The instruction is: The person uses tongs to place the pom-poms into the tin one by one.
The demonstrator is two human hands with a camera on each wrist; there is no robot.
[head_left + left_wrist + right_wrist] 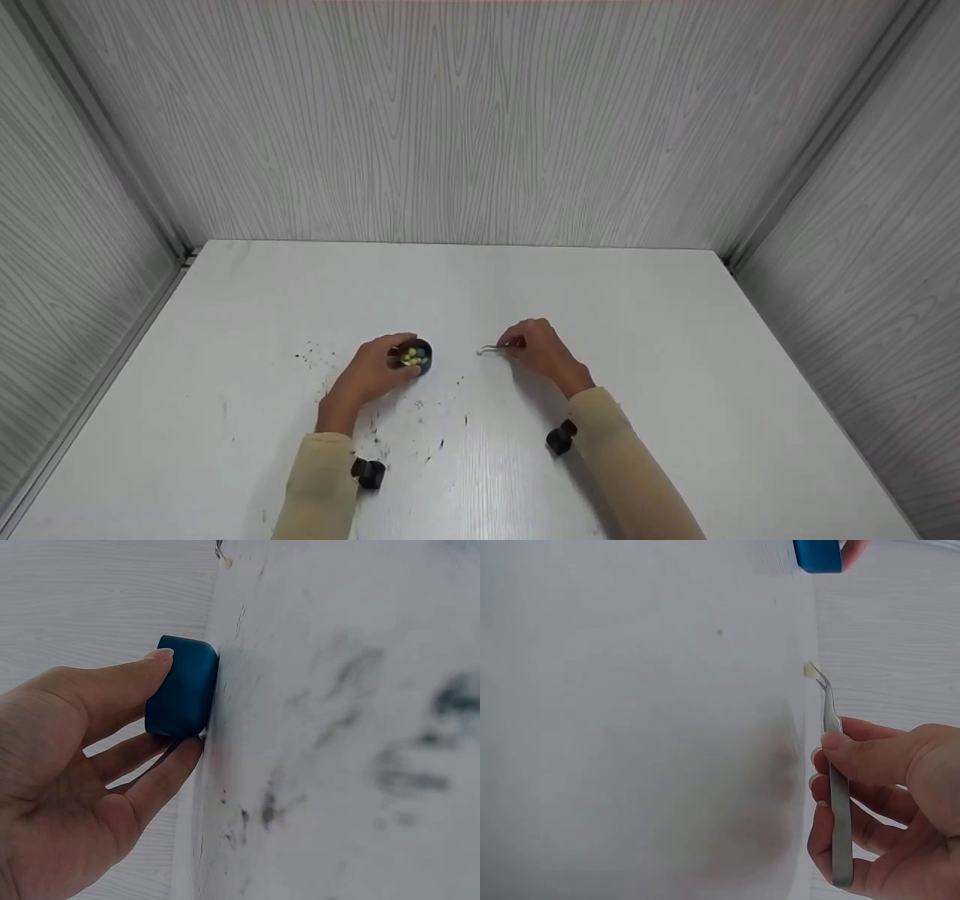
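Note:
My left hand [371, 369] grips a small dark blue cup [427, 363] with thumb and fingers around its side. Several small yellow-green and bluish beads [412, 352] lie inside it. From the left wrist view the blue cup [184, 690] stands on the table, its contents hidden. To the right of it, my right hand [536, 348] pinches silver bent-tip tweezers [840, 810] between thumb and fingers. A small pale yellow piece [810, 670], likely a bead, sits at the tweezers' tips, close to the tabletop; whether it touches the table I cannot tell.
The white table [637, 315] carries dark smudges and specks [382, 442], mostly below and left of the cup. Grey wood-grain panels [465, 135] rise at the back and both sides. A black wrist camera [368, 474] is worn on the left sleeve, another black camera [560, 438] on the right.

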